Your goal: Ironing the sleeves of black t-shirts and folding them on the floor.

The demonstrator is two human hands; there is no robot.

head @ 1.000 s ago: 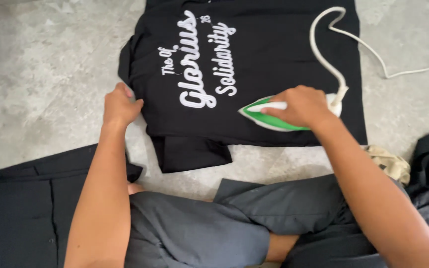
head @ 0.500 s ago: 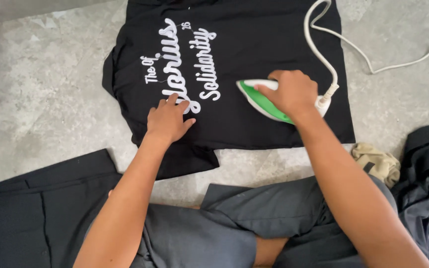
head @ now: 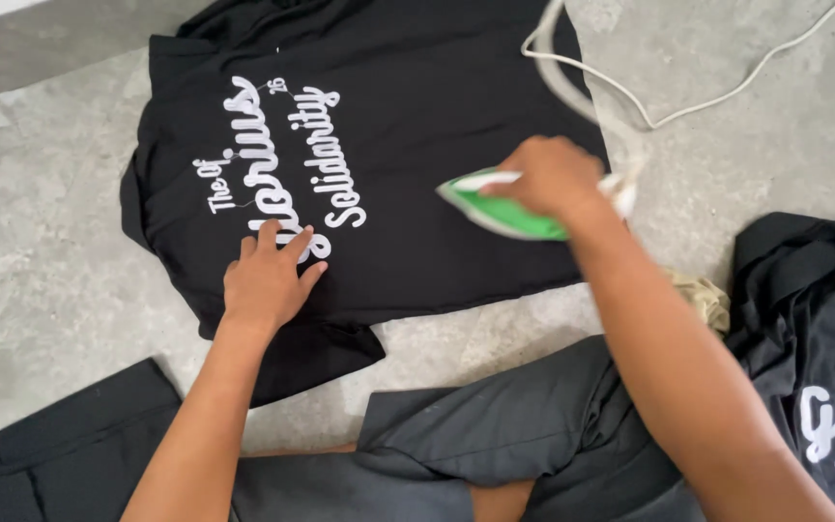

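A black T-shirt (head: 417,106) with white lettering lies spread flat on the grey concrete floor. My left hand (head: 268,280) presses flat on its near part, fingers apart, over the lower end of the lettering. My right hand (head: 553,179) grips the handle of a green and white clothes iron (head: 500,208) that rests on the shirt's right side. The iron's white cord (head: 630,97) loops away over the floor to the upper right.
A second black shirt with white print (head: 814,319) lies at the right edge. Dark folded cloth (head: 60,454) sits at the lower left. My grey trousers (head: 514,435) fill the bottom. A tan scrap of cloth (head: 707,300) lies beside my right forearm.
My left hand has moved from the shirt's left sleeve edge onto the shirt near the lettering. The iron stays on the shirt's right side, my right hand still on it.
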